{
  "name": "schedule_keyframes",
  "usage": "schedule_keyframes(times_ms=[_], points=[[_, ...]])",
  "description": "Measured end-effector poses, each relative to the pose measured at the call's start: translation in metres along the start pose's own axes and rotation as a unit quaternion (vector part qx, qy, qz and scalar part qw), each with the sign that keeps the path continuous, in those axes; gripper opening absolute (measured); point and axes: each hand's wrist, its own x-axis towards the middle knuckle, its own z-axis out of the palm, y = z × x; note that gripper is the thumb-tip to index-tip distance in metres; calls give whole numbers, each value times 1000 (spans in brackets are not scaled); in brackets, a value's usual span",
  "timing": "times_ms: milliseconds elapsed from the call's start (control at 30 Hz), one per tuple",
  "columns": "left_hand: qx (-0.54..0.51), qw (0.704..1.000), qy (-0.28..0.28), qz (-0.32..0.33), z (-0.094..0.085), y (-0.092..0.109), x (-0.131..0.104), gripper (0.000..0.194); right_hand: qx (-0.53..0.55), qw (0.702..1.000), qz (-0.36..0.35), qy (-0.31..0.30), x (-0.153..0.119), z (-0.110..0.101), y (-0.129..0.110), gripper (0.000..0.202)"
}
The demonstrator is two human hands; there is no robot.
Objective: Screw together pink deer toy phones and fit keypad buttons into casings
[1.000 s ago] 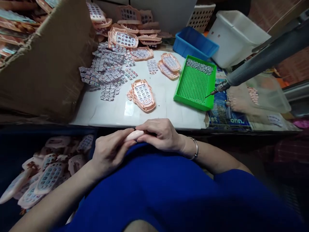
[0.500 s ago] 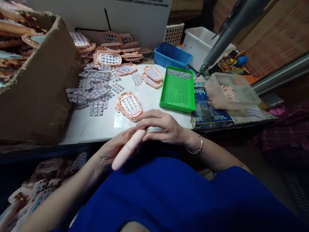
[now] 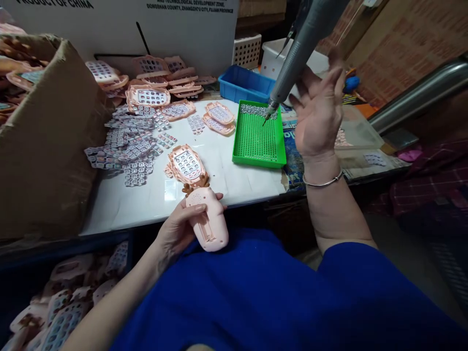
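My left hand (image 3: 183, 222) is closed around a pink toy phone (image 3: 215, 222) with brown antlers. Its back faces up, showing speaker holes and an uncovered battery slot. My right hand (image 3: 320, 109) is raised, palm showing and fingers apart, beside a hanging grey electric screwdriver (image 3: 298, 56); whether the fingertips touch it I cannot tell. The screwdriver's bit points down over a green perforated tray (image 3: 259, 141), which has small silver screws (image 3: 252, 111) along its far end. Just beyond the toy phone lies a pink shell half (image 3: 187, 165) with a keypad in it.
Keypad sheets (image 3: 127, 139) are heaped on the left of the white tabletop, before stacked pink shells (image 3: 153, 68). A tall cardboard box (image 3: 54, 141) borders that side. A blue bin (image 3: 244, 84) stands behind the tray. To the right are a clear container (image 3: 360, 129) and a metal tube (image 3: 420, 102).
My right hand has let go of the toy phone and moved up and right to the screwdriver. The toy phone, still in my left hand, has turned so its back faces up.
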Motion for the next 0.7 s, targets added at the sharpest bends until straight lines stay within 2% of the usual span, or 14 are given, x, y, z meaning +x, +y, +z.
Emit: schedule_keyframes(times_ms=[100,200,333,400,467,533,600,700], points=[[42,999,4,33,6,-2,0,30,-29,999,3,-17,-5,8,-2,39],[75,992,45,86,10,-5,2,35,-13,1000,4,-8,-3,15,-4,40],[104,984,81,120,12,-9,7,49,143,987,-71,26,4,28,-9,48],[106,983,90,121,14,-9,9,51,220,972,-83,-1,1,40,-17,50],[105,983,90,119,16,-8,11,50,292,953,-67,-43,-8,54,-30,45],[100,984,87,123,18,-7,12,49,344,935,-69,-56,-19,68,-44,40],[100,983,83,128,20,-6,12,46,340,937,-70,-36,-28,77,-55,38],[102,983,78,134,20,-7,13,42,268,962,-43,-23,-35,84,-64,46]])
